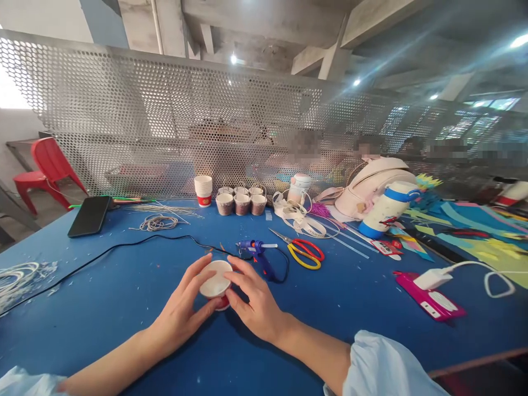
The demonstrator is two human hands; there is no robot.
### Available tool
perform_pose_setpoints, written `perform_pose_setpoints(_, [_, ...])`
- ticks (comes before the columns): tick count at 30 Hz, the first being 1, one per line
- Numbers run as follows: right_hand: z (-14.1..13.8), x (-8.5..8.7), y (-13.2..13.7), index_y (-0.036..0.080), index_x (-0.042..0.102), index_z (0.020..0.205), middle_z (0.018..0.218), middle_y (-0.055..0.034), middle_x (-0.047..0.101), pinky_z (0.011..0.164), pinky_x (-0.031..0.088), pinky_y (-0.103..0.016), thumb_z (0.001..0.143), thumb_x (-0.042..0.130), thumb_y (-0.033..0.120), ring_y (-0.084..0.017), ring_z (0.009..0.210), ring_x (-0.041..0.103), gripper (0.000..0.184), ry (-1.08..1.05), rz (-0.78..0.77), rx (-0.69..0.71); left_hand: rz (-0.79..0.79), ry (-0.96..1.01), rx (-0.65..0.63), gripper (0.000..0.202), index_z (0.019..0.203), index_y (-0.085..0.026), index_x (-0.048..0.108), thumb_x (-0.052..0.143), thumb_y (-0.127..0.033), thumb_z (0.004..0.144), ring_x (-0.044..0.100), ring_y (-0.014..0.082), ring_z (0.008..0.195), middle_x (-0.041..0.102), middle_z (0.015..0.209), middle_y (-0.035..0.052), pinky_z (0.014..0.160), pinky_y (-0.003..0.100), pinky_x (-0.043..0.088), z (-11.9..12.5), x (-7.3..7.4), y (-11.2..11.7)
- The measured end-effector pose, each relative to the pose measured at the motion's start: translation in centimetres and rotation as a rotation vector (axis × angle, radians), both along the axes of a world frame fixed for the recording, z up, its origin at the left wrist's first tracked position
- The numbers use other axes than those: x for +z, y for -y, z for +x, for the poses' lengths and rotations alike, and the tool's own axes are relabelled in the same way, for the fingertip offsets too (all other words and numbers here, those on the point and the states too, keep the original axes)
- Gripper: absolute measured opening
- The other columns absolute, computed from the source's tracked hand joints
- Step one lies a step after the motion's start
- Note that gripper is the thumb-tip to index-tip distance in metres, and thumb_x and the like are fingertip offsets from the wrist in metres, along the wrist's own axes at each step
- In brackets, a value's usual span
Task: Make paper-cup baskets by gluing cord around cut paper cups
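Note:
Both my hands hold a small white paper cup (215,278) with a red base, upside down on the blue table (124,297). My left hand (183,305) curls around the cup's left side, fingers and thumb pressed on it. My right hand (253,300) grips its right side the same way. Just behind the cup lies a blue glue gun (258,252) with a black cord trailing left.
Red and yellow scissors (306,253) lie right of the glue gun. Behind are a stack of paper cups (203,190), three covered cups (241,202), a black phone (89,215), string coils (159,222), a bottle (385,210), a pink phone (431,294) charging, coloured paper (474,231).

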State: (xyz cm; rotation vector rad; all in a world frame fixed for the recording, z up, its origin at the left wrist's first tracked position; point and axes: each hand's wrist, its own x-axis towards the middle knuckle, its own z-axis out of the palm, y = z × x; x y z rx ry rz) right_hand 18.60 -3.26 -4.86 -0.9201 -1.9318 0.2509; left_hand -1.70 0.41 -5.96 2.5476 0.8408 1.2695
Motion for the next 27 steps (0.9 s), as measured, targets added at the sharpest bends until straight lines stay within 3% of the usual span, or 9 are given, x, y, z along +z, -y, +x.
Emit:
perform_pose_setpoints(3, [-0.1,0.3,0.3,0.021,0.054,0.122,0.136,-0.0145,0.053,0.104,0.047,-0.040,0.094,0.048,0.016,-0.022,0.127,0.052,0.029,0.014,0.030,0.002,0.009,-0.003,-0.009,0.017,0.109,-0.024,0.054,0.054,-0.026,0.092,0.059,0.0277,0.120,0.046,0.143,0.0155,0.092,0.039,0.057,0.1,0.0,0.3])
perform_pose_setpoints(6, [-0.2,0.2,0.3,0.019,0.054,0.120,0.133,-0.0159,0.055,0.101,0.049,-0.039,0.094,0.051,0.018,-0.022,0.125,0.053,0.026,0.011,0.042,0.009,0.064,0.005,0.005,0.010,0.100,-0.023,0.054,0.057,-0.023,0.091,0.056,0.0288,0.123,0.042,0.145,0.0155,0.092,0.040,0.057,0.1,0.1,0.4])
perform_pose_setpoints(11, [-0.3,-0.1,0.1,0.017,0.058,0.112,0.128,-0.0173,0.059,0.099,0.051,-0.039,0.094,0.052,0.018,-0.023,0.120,0.057,0.019,0.057,0.021,0.014,0.056,-0.043,-0.010,0.006,0.096,-0.022,0.055,0.055,-0.020,0.091,0.052,0.0293,0.127,0.041,0.144,0.0163,0.084,0.035,0.060,0.1,0.0,0.3])
perform_pose_setpoints(19, [0.2,-0.2,0.1,0.023,0.054,0.124,0.139,-0.0155,0.051,0.101,0.049,-0.044,0.095,0.050,0.017,-0.025,0.127,0.052,0.030,0.094,0.044,0.023,0.045,-0.055,-0.024,0.020,0.112,-0.019,0.054,0.055,-0.022,0.092,0.044,0.0323,0.134,0.034,0.149,0.0197,0.102,0.045,0.051,0.1,0.4,0.6])
perform_pose_setpoints(24, [0.5,-0.6,-0.2,0.022,0.051,0.128,0.139,-0.0153,0.051,0.103,0.049,-0.043,0.095,0.052,0.019,-0.025,0.128,0.052,0.033,0.123,0.035,-0.020,0.007,-0.054,-0.034,0.017,0.110,-0.018,0.053,0.052,-0.021,0.094,0.048,0.0303,0.130,0.034,0.147,0.0207,0.082,0.033,0.061,0.3,0.3,0.3])
perform_pose_setpoints(27, [0.8,-0.2,-0.1,0.023,0.050,0.130,0.137,-0.0139,0.053,0.103,0.049,-0.044,0.095,0.051,0.018,-0.025,0.127,0.053,0.036,0.118,0.063,-0.044,0.042,-0.073,-0.042,0.014,0.107,-0.016,0.052,0.052,-0.020,0.094,0.049,0.0308,0.129,0.035,0.145,0.0239,0.079,0.032,0.061,0.3,0.7,0.3])
